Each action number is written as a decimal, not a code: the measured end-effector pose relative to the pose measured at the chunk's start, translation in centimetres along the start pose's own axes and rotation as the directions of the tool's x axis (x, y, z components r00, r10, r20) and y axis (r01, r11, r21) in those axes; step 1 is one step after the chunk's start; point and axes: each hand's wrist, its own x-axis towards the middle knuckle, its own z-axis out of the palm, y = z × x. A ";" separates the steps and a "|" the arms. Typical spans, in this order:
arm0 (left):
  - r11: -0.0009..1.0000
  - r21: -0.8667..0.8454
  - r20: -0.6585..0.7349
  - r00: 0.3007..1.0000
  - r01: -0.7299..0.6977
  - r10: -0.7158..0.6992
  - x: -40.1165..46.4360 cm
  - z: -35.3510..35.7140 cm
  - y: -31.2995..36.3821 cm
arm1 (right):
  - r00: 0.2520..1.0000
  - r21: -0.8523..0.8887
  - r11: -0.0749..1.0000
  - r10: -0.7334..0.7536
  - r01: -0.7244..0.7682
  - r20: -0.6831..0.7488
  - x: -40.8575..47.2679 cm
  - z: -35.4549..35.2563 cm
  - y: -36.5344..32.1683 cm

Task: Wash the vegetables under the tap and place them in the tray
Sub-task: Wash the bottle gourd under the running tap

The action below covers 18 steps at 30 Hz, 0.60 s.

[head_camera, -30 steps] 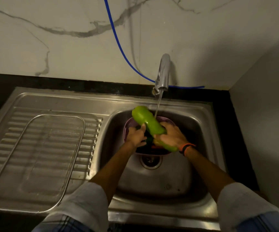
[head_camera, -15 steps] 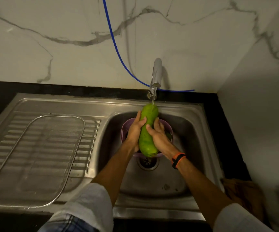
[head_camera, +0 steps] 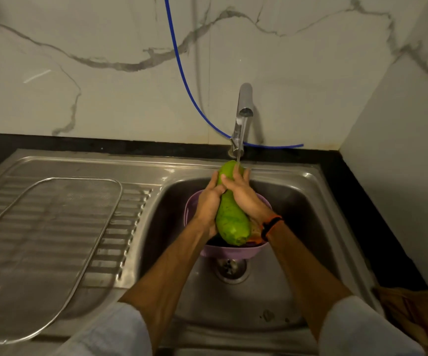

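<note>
Under tap: gourd near-upright, narrow end up, both hands gripping

In the sink basin, a bowl sits just behind the drain, a gourd stands above the bowl between the left hand and right hand, under the tap, with the tray on the drainboard to the left.
</note>
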 end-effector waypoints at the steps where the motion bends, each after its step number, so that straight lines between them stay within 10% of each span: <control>1: 1.000 0.004 0.012 1.000 -0.012 0.012 0.2 0.0 -0.4 | 1.000 -0.016 1.000 0.006 -0.007 -0.022 0.7 0.0 0.0; 18: 0.989 0.067 -0.012 0.991 -0.133 0.134 0.1 -1.0 -1.8 | 0.997 0.190 0.979 -0.071 0.068 0.013 0.9 0.6 5.2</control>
